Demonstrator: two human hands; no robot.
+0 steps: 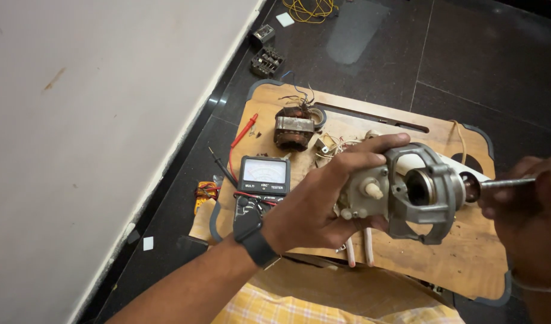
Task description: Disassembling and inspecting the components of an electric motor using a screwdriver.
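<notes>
Motor housing (416,192), a grey cast frame with a small gearbox on its side, sat in mid-air just above the wooden board (467,258), at about 3 o'clock from the picture's centre. The left hand (323,198), watch strap on its wrist, had its grip wrapped closed round the gearbox end, thumb over the top and fingers beneath. The right hand (524,210), at the 3 o'clock edge, was curled shut on a metal shaft (506,183) that ran into the bearing end of the housing. To do this well, I judge the shaft should stay in line with the bore while the left hand holds the frame square, with no sideways lever on the bearing. Two white leads (359,247) hung below the housing. Farther off, at 9 o'clock from the housing, lay an analogue multimeter (264,180) with its red probe (244,131) at 11 o'clock. Beyond that, at 12 o'clock on the board, stood a copper-wound stator (294,129). Farthest, on the dark floor (467,54), lay yellow wire (308,9).
</notes>
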